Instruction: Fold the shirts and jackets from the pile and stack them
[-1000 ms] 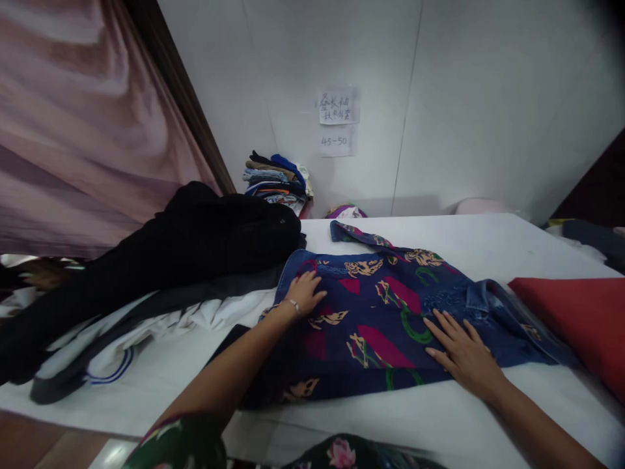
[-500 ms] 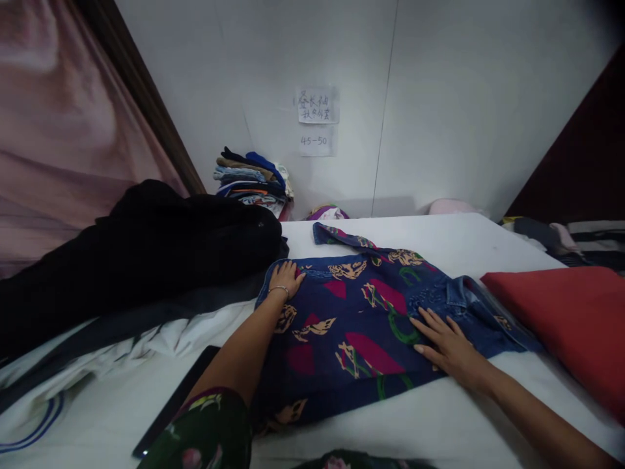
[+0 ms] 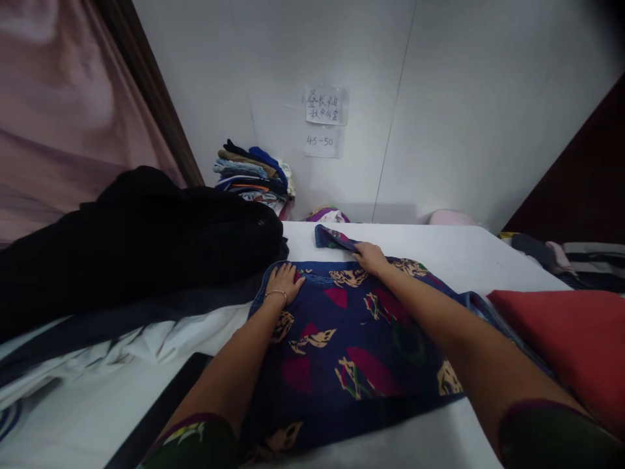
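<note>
A dark blue denim jacket (image 3: 322, 371) patterned in magenta, tan and green lies spread on the white table. My left hand (image 3: 284, 284) rests flat on its hem at the upper left, fingers spread. At the jacket's far side, my right hand (image 3: 371, 258) is closed on the jacket's sleeve (image 3: 333, 238), whose cuff end sticks out to the left beyond the fingers. My right forearm crosses over the jacket and hides part of its collar end.
Black clothes (image 3: 195, 228) are heaped at left, above white cloth (image 3: 195, 332). A dark flat object (image 3: 161, 410) lies by my left forearm. Red fabric (image 3: 561, 345) is at right. Folded clothes (image 3: 251, 172) are stacked by the wall, below paper notes (image 3: 326, 105).
My right hand has moved from the jacket's collar area up and left to the far sleeve and closed on it. My left hand stays on the hem. The view has shifted slightly.
</note>
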`<state>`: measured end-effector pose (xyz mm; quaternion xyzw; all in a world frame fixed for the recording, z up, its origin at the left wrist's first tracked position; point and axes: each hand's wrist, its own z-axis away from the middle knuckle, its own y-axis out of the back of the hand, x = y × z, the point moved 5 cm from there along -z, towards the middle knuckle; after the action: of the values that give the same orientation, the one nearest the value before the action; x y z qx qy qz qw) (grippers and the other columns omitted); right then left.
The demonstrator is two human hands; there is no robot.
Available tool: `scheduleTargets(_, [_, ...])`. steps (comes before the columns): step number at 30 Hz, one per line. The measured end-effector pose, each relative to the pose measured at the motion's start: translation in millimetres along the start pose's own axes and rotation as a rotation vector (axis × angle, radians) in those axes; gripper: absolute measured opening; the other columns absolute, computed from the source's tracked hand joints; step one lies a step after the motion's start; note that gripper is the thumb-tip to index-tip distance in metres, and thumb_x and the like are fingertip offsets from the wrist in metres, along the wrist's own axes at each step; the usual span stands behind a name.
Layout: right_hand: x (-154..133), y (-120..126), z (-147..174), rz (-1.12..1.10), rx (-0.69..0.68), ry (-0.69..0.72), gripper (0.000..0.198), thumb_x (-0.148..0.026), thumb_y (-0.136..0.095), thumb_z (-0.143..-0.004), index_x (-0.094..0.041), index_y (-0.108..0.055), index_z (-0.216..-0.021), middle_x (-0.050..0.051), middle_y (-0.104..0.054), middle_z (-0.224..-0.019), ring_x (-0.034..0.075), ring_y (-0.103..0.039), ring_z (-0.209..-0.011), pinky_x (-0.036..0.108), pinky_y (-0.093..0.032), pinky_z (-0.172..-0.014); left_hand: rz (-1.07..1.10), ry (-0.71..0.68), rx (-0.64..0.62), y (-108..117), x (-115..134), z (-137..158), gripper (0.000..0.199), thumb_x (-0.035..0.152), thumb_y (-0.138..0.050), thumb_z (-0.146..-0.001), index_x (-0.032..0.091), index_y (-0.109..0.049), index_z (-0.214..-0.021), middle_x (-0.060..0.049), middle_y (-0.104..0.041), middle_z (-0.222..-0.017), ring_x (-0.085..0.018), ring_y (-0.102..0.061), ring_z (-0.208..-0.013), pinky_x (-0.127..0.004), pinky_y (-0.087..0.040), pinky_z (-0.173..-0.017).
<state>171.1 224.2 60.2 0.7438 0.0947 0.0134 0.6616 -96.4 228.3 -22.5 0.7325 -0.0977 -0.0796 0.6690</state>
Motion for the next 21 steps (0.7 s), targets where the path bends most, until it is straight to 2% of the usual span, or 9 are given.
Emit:
scheduleTargets(6, [-6.7,-40.7,-47.7,-0.014,-0.024,-0.137,0.035,-0.018,-0.049,-0.085,-0.007,-0.054,-0.118,0.024,-0.06,-0.119,0.032,-0.052,-0.114,0.045,-0.035,-0.094,0.011,0.012,0.004,-3.7,-1.1,-0.6,0.063,0.052,-0.027,-0.093,0.014,-0.041,-0.141,-0.011,-0.037,-0.149,-0.024,-0.027,-0.14,-0.044,-0.014,-0.115])
scheduleTargets(10, [-0.7,-49.3,-67.1,-0.116,-0.007,-0.206,0.03,-0.014,-0.048,-0.083,-0.006,-0.061,-0.109,0.024,-0.066,-0.107,0.03,-0.058,-0.106,0.043,-0.037,-0.092,0.023,0.012,0.0,-2.1,-0.7,1.0,0.065,0.054,-0.026,-0.093,0.013,-0.041,-0.141,-0.012,-0.036,-0.149,-0.024,-0.026,-0.14,-0.043,-0.013,-0.116])
scheduleTargets(13, [15.3,-34.7,-79.6,-0.245,0.063,-0.236,0.025,-0.02,-0.047,-0.086,-0.011,-0.068,-0.096,0.019,-0.069,-0.103,0.027,-0.061,-0.101,0.037,-0.041,-0.088,0.023,0.013,-0.009,-0.3,-0.2,1.8,0.065,0.054,-0.025,-0.093,0.013,-0.041,-0.141,-0.012,-0.036,-0.149,-0.024,-0.026,-0.14,-0.043,-0.013,-0.116])
scheduleTargets(16, [40.9,-5.0,-82.9,-0.405,0.192,-0.239,0.031,-0.026,-0.041,-0.088,-0.013,-0.068,-0.094,0.014,-0.069,-0.102,0.023,-0.061,-0.097,0.032,-0.043,-0.084,0.02,0.017,-0.014,0.9,0.2,1.5,0.064,0.052,-0.026,-0.093,0.013,-0.041,-0.141,-0.012,-0.036,-0.149,-0.024,-0.027,-0.14,-0.043,-0.013,-0.115])
scheduleTargets(21, [88.8,46.0,-50.2,-0.693,0.379,-0.225,0.041,-0.042,-0.035,-0.088,-0.013,-0.064,-0.095,0.005,-0.069,-0.085,0.016,-0.061,-0.074,0.028,-0.048,-0.069,0.012,0.01,0.002,1.3,0.1,0.0,0.064,0.052,-0.026,-0.093,0.013,-0.041,-0.14,-0.012,-0.037,-0.149,-0.024,-0.028,-0.14,-0.043,-0.014,-0.115])
